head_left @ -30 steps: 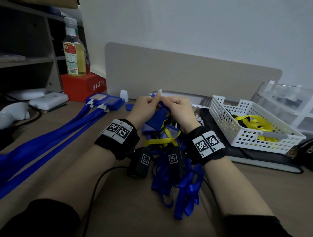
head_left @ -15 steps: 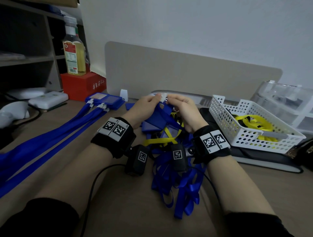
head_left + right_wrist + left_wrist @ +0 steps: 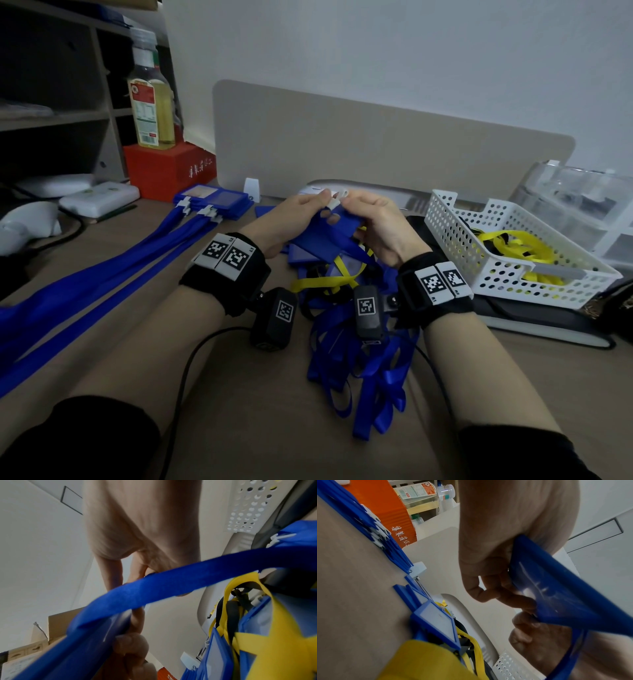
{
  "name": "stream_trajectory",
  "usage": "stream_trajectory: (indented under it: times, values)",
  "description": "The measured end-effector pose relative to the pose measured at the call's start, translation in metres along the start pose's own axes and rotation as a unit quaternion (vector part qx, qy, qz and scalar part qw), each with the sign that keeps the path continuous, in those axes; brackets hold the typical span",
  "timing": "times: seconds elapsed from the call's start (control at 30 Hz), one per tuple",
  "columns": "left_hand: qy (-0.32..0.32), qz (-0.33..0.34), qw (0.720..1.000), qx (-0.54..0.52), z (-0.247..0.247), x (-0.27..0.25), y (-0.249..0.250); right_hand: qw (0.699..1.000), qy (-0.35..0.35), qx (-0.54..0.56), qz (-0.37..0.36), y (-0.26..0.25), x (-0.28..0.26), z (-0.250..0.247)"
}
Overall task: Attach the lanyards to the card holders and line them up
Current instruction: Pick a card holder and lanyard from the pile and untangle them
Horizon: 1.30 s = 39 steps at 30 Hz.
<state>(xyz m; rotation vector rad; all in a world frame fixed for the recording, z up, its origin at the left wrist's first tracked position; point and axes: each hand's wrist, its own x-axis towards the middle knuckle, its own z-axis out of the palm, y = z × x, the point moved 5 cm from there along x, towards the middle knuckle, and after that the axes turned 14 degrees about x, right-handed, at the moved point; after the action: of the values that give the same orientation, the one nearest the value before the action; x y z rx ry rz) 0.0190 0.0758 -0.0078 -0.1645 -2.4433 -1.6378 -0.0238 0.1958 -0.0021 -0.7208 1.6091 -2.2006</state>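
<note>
A blue card holder (image 3: 330, 230) and its white clip (image 3: 337, 198) are pinched between the fingers of the left hand (image 3: 291, 222) and right hand (image 3: 380, 224), above the lanyard pile (image 3: 359, 346).

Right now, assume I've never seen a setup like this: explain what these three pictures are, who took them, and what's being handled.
No machine here: a person works bare-handed, wearing a head camera and one camera on each wrist. The wide picture is the head view, looking down at a desk. The left hand and right hand together hold a blue card holder and pinch a white clip at its top. The other two pictures look up along each wrist, so palms fill them; the right wrist view shows a blue lanyard crossing the fingers. On the desk: a tangle of blue lanyards, finished holders lined up at left, and a white basket of yellow lanyards.
</note>
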Motion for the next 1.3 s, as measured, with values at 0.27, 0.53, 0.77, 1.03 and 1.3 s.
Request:
stream_trajectory:
  times: [0.27,0.53,0.77,1.03,1.3]
  values:
    - [0.007,-0.014,1.0,-0.006,0.0004,-0.002,0.0026,0.999,0.016,-0.035,0.005,-0.0012,0.0007,-0.0045]
    - [-0.011,-0.039,0.997,-0.072,-0.0001,-0.0061,0.0035,1.0,-0.004,-0.008,-0.003,-0.0001,-0.0002,-0.0044]
    - [-0.009,-0.048,0.995,-0.085,0.0006,-0.0079,0.005,1.0,0.011,-0.024,-0.012,-0.0006,0.0008,-0.0033]
    - [-0.001,-0.052,0.996,-0.07,0.0029,-0.0095,0.008,0.999,0.049,-0.012,-0.019,-0.0009,0.0003,0.0006]
    - [0.002,-0.051,0.998,-0.027,0.0033,-0.0078,0.0074,0.997,0.07,0.001,-0.029,-0.0013,0.0004,-0.0001]
